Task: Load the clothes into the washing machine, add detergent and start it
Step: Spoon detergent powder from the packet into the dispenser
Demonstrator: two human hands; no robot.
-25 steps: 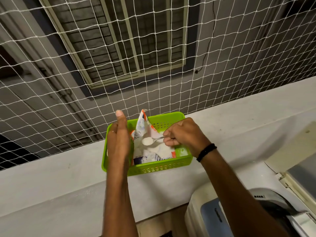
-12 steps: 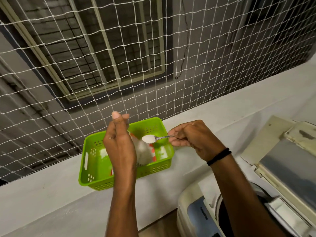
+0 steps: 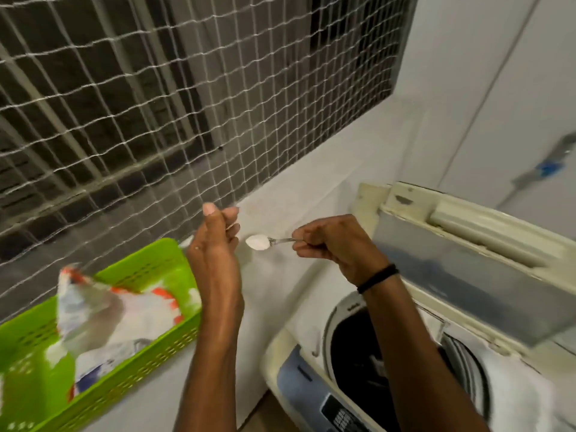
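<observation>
My right hand [image 3: 336, 244] grips a metal spoon [image 3: 265, 242] heaped with white detergent powder, held level over the white ledge. Just left of the spoon's bowl, my left hand [image 3: 215, 254] is raised edge-on, fingers loosely together, holding nothing. The opened detergent packet [image 3: 115, 313], white with orange and blue print, lies in a green plastic basket [image 3: 146, 360] at lower left. The top-loading washing machine [image 3: 299, 381] is at lower right with its lid [image 3: 467, 275] up and the dark drum [image 3: 361, 353] open; whether clothes are inside is too dark to tell.
A white rope net [image 3: 156, 104] covers the opening behind the ledge [image 3: 311, 194]. A white wall or door [image 3: 498, 88] with a blue-marked fitting [image 3: 548, 168] stands behind the machine. The image is motion-blurred.
The view swung right, bringing the washing machine in. My right hand carried the loaded spoon out of the basket and rightward; my left hand let go of the packet and followed.
</observation>
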